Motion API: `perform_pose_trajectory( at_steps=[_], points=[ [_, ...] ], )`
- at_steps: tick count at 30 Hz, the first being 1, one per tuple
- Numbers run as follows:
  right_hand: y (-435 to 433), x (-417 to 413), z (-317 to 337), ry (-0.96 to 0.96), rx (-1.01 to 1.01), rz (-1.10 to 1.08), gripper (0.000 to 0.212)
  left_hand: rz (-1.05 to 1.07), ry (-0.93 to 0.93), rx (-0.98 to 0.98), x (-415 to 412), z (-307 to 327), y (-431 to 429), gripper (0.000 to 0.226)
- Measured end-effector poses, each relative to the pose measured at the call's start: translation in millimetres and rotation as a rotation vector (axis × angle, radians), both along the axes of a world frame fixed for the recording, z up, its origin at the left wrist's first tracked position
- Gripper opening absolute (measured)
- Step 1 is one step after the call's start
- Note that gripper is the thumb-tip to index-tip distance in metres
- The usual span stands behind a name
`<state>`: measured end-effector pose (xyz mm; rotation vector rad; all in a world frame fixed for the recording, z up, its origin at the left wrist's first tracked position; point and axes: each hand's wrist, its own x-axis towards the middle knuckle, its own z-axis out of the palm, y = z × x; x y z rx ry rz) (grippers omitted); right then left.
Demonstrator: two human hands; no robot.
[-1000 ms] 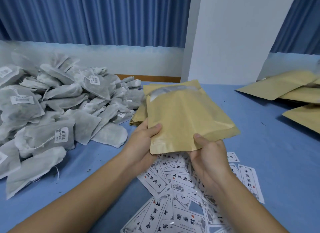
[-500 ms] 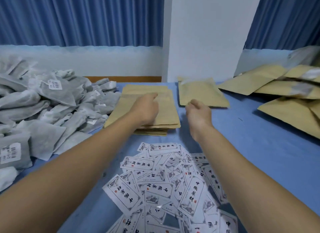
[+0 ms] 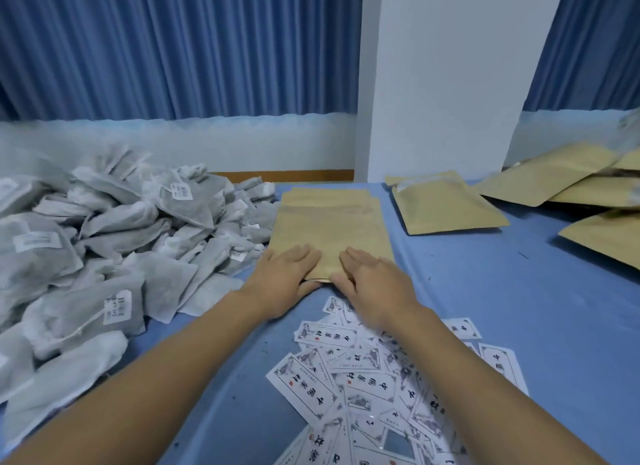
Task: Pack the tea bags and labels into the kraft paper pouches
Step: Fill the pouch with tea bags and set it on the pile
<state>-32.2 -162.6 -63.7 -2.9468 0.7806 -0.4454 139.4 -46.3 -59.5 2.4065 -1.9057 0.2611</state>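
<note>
Resting flat on the near end of the stack of flat pouches are the left hand and the right hand, side by side. Their fingers are straight and close together on the top pouch. The thumbs sit at the stack's near edge, and I cannot tell if they are tucked under it. The hands hide that end.

The stack lies in the middle of the blue worktop, toward its far edge. The heap of tea bags comes right up to the stack's left side and runs out of view on the left. The labels lie scattered by the near edge, partly under the right arm, and are cut off below. A puffy pouch lies just right of the stack. More pouches at the far right corner are cut off. Bare worktop lies open to the right of the hands.
</note>
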Motion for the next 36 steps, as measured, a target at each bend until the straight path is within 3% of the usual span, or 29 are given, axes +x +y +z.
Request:
perform_pose_trajectory(
  at_steps=[4, 10, 14, 17, 19, 20, 22, 24, 26, 29, 31, 36],
  points=[
    [6.7, -5.3, 2.0, 0.107, 0.018, -0.011, 0.055, -0.092, 0.017, -0.032, 4.5, 5.8, 9.6, 0.054],
    [14.7, -11.7, 4.3, 0.139, -0.015, -0.034, 0.044, -0.148, 0.047, -0.013, 8.7, 8.9, 28.5, 0.064],
    [17.6, -13.4, 8.1, 0.113, -0.032, -0.031, 0.040, -0.139, 0.120, -0.047, 13.5, 0.5, 33.5, 0.041],
    [16.7, -6.4, 12.3, 0.148, -0.093, -0.055, 0.034, -0.111, 0.152, -0.139, 1.6, -8.9, 32.8, 0.038],
    [13.9, -0.1, 16.5, 0.173, -0.110, -0.062, 0.015, -0.063, 0.136, -0.210, -13.8, -17.7, 34.2, 0.041],
    [12.7, 1.5, 19.6, 0.186, -0.121, -0.071, 0.021, -0.045, 0.158, -0.300, -23.0, -20.9, 36.5, 0.042],
    [9.4, 0.6, 23.3, 0.178, -0.108, -0.103, 0.039, -0.042, 0.284, -0.555, -43.2, -21.9, 44.8, 0.038],
    [13.0, -2.0, 26.9, 0.118, -0.110, -0.127, 0.040, -0.023, 0.492, -0.788, -61.7, -20.2, 56.6, 0.029],
    [22.7, -4.1, 25.4, 0.044, -0.140, -0.111, 0.038, 0.070, 0.794, -0.884, -76.0, -16.5, 66.8, 0.021],
    [39.7, -9.9, 18.2, -0.144, -0.166, -0.001, 0.035, 0.241, 1.306, -0.861, -84.7, -9.7, 73.0, 0.010],
    [48.9, -14.9, 8.8, -0.267, -0.156, 0.049, 0.033, 0.301, 1.526, -0.796, -82.3, -4.4, 75.1, 0.024],
    [60.7, -30.2, -7.3, -0.416, -0.111, 0.295, 0.025, 0.354, 1.753, -0.727, -70.1, 0.3, 81.6, 0.036]
  ],
)
